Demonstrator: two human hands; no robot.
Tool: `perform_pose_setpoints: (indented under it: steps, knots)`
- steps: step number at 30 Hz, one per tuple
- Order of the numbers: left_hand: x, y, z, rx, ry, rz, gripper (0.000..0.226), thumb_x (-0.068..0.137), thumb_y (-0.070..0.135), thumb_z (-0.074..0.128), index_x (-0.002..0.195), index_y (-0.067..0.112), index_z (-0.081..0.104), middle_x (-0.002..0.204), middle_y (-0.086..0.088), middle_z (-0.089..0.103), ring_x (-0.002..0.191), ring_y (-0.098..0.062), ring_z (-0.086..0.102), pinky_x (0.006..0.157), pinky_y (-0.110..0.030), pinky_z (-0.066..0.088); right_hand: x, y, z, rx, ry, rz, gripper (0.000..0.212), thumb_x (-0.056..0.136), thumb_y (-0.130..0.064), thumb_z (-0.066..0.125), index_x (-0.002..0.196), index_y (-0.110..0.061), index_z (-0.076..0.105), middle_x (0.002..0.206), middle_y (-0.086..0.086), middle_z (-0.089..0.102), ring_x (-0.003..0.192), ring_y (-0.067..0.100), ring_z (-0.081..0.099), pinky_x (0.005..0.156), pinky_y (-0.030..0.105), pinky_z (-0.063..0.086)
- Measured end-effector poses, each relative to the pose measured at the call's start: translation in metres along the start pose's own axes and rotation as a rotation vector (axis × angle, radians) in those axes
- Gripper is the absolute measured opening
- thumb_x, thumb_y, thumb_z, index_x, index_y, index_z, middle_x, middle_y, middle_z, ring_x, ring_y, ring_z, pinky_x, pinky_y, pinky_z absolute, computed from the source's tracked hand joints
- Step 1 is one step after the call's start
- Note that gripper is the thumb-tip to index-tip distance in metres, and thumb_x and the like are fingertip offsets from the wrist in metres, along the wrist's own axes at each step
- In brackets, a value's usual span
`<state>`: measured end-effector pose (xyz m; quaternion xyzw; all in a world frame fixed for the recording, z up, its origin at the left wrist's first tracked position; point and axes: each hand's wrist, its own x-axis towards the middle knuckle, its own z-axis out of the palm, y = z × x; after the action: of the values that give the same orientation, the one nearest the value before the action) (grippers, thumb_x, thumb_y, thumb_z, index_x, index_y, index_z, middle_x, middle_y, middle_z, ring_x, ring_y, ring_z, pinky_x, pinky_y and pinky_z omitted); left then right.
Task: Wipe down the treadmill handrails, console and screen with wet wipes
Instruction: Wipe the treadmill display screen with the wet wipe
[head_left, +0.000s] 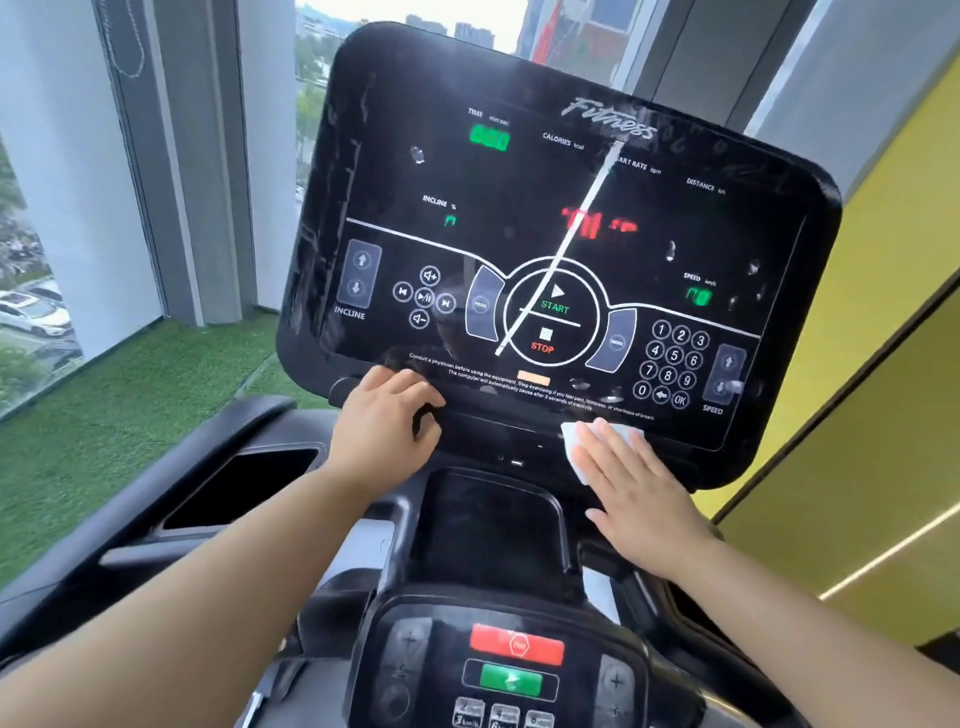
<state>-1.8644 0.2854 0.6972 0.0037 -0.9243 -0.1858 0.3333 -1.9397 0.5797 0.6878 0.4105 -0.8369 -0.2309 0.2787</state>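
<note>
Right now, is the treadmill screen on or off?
On: the screen shows lit green digits under TIME and SPEED, and red digits mid-panel.

**Bare hands, bare forearms**

The left hand (387, 415) and the right hand (639, 488) are both bare, and so are the wrists behind them. The left forearm (208, 571) and the right forearm (805, 623) are uncovered along their whole visible length, from the wrist to the near edge, where the frame cuts them off (the wide lens makes them swell broad toward that edge). Both arms look smooth and narrow at the wrist. The fingers are slim and tapering, and the knuckles of the left hand show as small ridges. The fingernails are too blurred to describe.
</note>
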Motion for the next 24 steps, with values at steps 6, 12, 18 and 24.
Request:
perform_pose_setpoints:
  steps: [6, 12, 18, 24]
  knots:
    - [0.0, 0.005, 0.004, 0.042, 0.005, -0.011, 0.035, 0.07, 0.03, 0.04, 0.078, 0.012, 0.069, 0.077, 0.001, 0.065, 0.071, -0.03, 0.055, 0.074, -0.023, 0.033, 0.038, -0.037, 0.0, 0.016, 0.029, -0.016, 0.1, 0.07, -0.045, 0.076, 0.145, -0.01, 0.021, 0.154, 0.008, 0.018, 0.141, 0.031, 0.019, 0.115, 0.049, 0.009]
    - [-0.001, 0.004, 0.001, 0.047, -0.016, 0.008, 0.035, 0.069, 0.028, 0.04, 0.081, 0.011, 0.069, 0.079, -0.001, 0.066, 0.073, -0.031, 0.057, 0.076, -0.024, 0.033, 0.024, -0.021, 0.001, -0.014, 0.021, -0.087, 0.104, 0.072, -0.042, 0.075, 0.148, -0.011, 0.011, 0.155, 0.004, 0.018, 0.141, 0.03, 0.02, 0.117, 0.047, 0.004]
    - [-0.001, 0.005, 0.002, 0.049, -0.027, 0.006, 0.035, 0.069, 0.029, 0.04, 0.08, 0.011, 0.068, 0.079, -0.001, 0.065, 0.072, -0.031, 0.057, 0.075, -0.025, 0.035, 0.011, -0.007, 0.005, -0.02, 0.027, -0.107, 0.11, 0.066, -0.038, 0.081, 0.145, -0.008, 0.011, 0.15, 0.005, 0.023, 0.141, 0.033, 0.018, 0.116, 0.048, 0.005]
    - [-0.001, 0.006, 0.001, 0.06, -0.049, 0.012, 0.034, 0.069, 0.027, 0.039, 0.079, 0.011, 0.068, 0.078, -0.001, 0.065, 0.071, -0.031, 0.057, 0.075, -0.025, 0.034, 0.036, -0.031, 0.004, -0.071, 0.062, -0.113, 0.097, 0.076, -0.046, 0.071, 0.148, -0.011, 0.016, 0.154, 0.002, 0.018, 0.142, 0.03, 0.018, 0.117, 0.048, 0.005]
